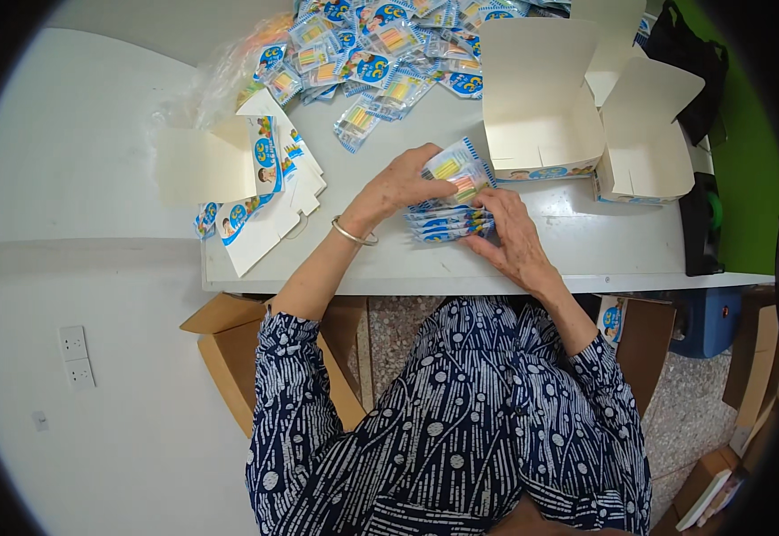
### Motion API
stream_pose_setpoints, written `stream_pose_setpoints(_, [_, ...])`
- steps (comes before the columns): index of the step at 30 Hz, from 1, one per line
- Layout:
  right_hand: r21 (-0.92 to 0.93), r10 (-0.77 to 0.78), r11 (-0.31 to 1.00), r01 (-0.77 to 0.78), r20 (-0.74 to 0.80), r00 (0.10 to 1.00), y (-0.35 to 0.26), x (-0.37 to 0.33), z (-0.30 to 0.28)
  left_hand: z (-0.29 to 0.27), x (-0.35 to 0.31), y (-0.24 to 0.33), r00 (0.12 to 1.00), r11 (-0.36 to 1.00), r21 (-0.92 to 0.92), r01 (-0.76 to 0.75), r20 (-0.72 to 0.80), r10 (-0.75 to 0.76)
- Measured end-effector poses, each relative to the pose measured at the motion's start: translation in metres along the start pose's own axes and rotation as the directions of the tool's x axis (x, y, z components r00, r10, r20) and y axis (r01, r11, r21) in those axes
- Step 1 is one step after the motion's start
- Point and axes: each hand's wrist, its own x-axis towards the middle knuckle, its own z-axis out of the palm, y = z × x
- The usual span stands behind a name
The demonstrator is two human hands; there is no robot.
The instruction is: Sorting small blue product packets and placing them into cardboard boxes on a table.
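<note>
Near the front of the white table, my left hand (401, 185) pinches a small clear-and-blue packet (448, 169) with yellow, green and pink sticks showing through it. The packet tilts over a row of similar packets (443, 229), stacked closely together. My right hand (516, 239) curls round the right side of this row, thumb at the near edge and fingers on top. What the coloured sticks are made of, I cannot tell. A metal bangle (354, 232) circles my left wrist.
A heap of the same packets (389, 45) covers the back. Open white cartons (546, 134) (649, 165) stand at the right. Flat printed carton pieces (260, 232) and a part-folded box (220, 165) lie at the left. Brown cardboard boxes (229, 366) are below the table edge.
</note>
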Motion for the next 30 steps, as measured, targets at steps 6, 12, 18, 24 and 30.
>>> stream_pose_setpoints(6, [0.075,0.033,0.996,-0.036,0.043,0.999,0.003,-0.003,0.0,0.0,-0.021,0.015,0.993,0.932,0.347,-0.107,-0.016,0.12])
stream_pose_setpoints(12, [0.116,0.108,0.988,-0.101,-0.059,0.992,0.004,-0.002,0.002,0.006,-0.042,0.024,0.984,0.887,0.428,-0.175,0.096,0.148])
stream_pose_setpoints(18, [0.147,0.111,0.98,-0.134,0.156,0.981,-0.002,0.004,-0.007,0.019,-0.047,0.026,0.937,0.83,0.436,-0.348,0.128,0.326])
stream_pose_setpoints(24, [0.116,0.146,0.979,-0.166,0.169,0.975,0.004,0.008,-0.007,0.017,-0.04,-0.007,0.934,0.976,0.152,-0.153,-0.3,0.193])
stream_pose_setpoints(30, [0.117,0.154,0.977,-0.176,0.179,0.972,0.01,0.012,-0.004,0.044,-0.043,-0.011,0.841,0.966,0.215,-0.141,-0.488,0.232])
